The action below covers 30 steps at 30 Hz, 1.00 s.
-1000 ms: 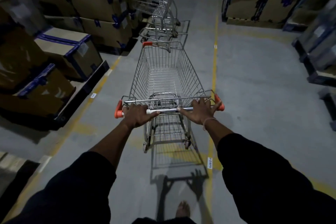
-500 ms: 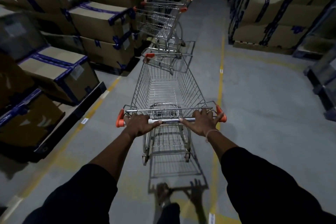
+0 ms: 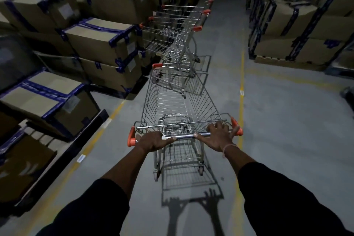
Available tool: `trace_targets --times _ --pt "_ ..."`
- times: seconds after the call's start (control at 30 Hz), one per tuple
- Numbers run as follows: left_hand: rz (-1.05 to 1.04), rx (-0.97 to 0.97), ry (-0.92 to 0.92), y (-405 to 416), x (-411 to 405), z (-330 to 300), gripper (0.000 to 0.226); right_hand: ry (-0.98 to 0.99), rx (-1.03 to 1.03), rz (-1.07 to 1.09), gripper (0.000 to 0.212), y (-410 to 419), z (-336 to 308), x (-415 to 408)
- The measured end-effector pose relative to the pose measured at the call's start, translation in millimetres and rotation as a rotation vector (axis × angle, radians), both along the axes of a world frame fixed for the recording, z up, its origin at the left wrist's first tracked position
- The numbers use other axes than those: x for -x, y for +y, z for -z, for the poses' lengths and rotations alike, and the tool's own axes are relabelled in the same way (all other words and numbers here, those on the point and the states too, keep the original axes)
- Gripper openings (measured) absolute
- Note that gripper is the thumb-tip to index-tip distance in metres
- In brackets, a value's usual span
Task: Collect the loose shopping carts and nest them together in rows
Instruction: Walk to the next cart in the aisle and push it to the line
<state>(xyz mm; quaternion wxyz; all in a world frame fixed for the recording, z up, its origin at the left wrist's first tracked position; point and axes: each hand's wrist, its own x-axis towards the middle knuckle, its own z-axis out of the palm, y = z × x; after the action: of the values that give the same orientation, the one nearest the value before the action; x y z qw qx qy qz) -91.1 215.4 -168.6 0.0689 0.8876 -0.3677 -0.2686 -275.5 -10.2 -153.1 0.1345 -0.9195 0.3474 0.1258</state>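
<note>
Head view: wire shopping cart (image 3: 178, 101), rigid steel, likely light and free-rolling (empty basket), best held at handle bar (image 3: 183, 136), where left hand (image 3: 153, 141) and right hand (image 3: 218, 137) fingers curl.

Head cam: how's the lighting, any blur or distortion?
Head view: dim; light from ahead, casting the cart's and hands' shadow back toward the wearer; left boxes motion-smeared; wide-angle bending at the edges; nested carts slightly soft.
</note>
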Motion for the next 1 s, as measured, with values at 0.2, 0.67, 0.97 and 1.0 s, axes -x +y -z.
trace_targets --times 0.2,0.67,0.97,1.0 --pt "-0.056 0.019 -0.051 -75 -75 1 0.112 -0.016 0.011 -0.059 0.106 -83 0 -87" --pt "-0.309 0.018 -0.216 -243 -234 13 0.095 0.005 0.004 -0.288 0.137 -285 -3 -304" --pt "-0.408 0.061 -0.132 -324 -326 25 0.089 0.029 0.027 -0.408 0.118 -383 0 -424" --pt "-0.396 0.06 -0.128 -335 -335 19 0.093 0.031 0.03 -0.418 0.117 -394 2 -439"
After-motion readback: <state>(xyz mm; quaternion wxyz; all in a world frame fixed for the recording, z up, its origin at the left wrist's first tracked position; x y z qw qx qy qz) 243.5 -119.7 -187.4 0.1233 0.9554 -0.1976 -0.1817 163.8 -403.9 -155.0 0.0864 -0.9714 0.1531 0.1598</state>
